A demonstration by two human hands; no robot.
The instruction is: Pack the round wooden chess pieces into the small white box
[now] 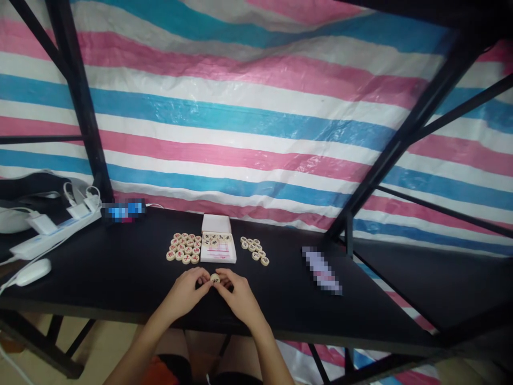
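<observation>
Near the front of the black table, a round xiangqi piece point(215, 278) with a dark character is pinched between both hands. My left hand point(186, 291) has its fingers closed at the piece's left side. My right hand point(237, 294) grips it from the right with thumb and fingers. Just beyond them lies an open white box point(218, 259), its lid tilted back, with several dark-lettered pieces in its far part. To the left, red-lettered pieces point(184, 249) sit in close rows. Loose dark-lettered pieces point(255, 251) lie right of the box.
A white power strip point(56, 232) with chargers and cables lies at the left, near a white mouse-shaped object point(33, 271). A blurred-out device point(123, 210) stands at the back left, another blurred object point(321, 270) at the right. Black metal posts frame the table point(120, 267).
</observation>
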